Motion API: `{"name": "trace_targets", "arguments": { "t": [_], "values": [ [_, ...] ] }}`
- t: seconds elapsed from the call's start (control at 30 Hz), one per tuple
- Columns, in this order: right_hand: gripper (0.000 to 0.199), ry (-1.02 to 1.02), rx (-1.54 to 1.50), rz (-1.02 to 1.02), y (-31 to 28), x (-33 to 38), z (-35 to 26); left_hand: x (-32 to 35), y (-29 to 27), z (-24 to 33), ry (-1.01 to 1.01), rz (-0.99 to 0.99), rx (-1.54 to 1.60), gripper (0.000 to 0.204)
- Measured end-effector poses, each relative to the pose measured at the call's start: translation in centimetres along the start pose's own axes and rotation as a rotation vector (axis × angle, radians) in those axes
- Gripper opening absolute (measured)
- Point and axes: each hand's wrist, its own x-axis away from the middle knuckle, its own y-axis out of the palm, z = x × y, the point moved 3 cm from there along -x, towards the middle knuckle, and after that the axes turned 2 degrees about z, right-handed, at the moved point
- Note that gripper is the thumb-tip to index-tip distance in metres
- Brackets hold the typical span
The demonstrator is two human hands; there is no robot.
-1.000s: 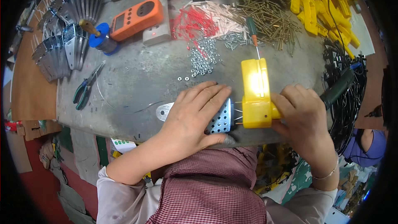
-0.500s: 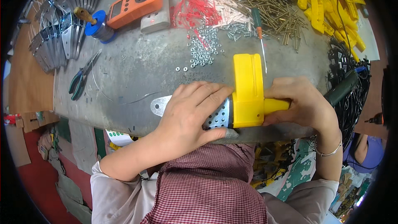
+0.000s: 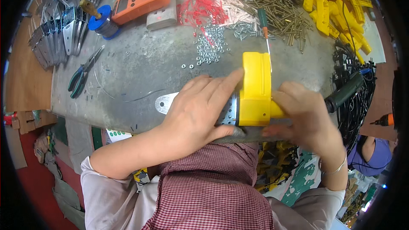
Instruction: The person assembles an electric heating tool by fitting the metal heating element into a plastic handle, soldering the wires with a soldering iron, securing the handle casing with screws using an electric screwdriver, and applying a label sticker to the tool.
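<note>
Grey tabletop [image 3: 136, 66] in a workshop: along its near edge, the left grip [image 3: 197, 106] clasps a perforated metal sleeve [image 3: 230, 113]; the right grip [image 3: 309, 117], blurred, curves about the handle [image 3: 277, 110] of an adjoining yellow housing [image 3: 255, 87], how firmly cannot be told; beyond lie nuts [image 3: 208, 51], then screws [image 3: 281, 10] toward the far edge.
</note>
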Motion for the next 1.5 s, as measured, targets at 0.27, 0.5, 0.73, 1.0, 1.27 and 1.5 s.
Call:
{"name": "trace_targets", "arguments": {
  "t": [0.27, 0.5, 0.73, 1.0, 1.27, 1.5],
  "values": [
    [0.043, 0.104, 0.164, 0.26, 0.8, 2.3, -0.7, -2.7, 1.3, 2.4, 0.435, -0.282, -0.415, 0.08],
    [0.08, 1.228, -0.064, 0.835, 0.0, 13.9, 9.0, -2.1, 0.9, 2.0, 0.43, -0.277, -0.265, 0.097],
    [0.081, 0.724, -0.874, 1.462, 2.9, 13.1, 12.9, -2.8, 1.0, 1.3, 0.326, -0.236, -0.121, 0.097],
    [0.039, 0.107, -1.959, 1.14, -3.7, 4.3, 5.5, -2.8, 1.2, 0.5, 0.333, -0.135, -0.053, 0.102],
    [0.044, 0.161, -2.098, 1.419, 1.1, 4.6, 6.2, -2.8, 1.5, 0.9, 0.348, -0.143, -0.065, 0.102],
    [0.044, 0.142, -2.119, 1.37, 1.9, 4.0, 6.2, -2.6, 1.4, 0.5, 0.318, -0.149, -0.085, 0.102]
  ]
}}
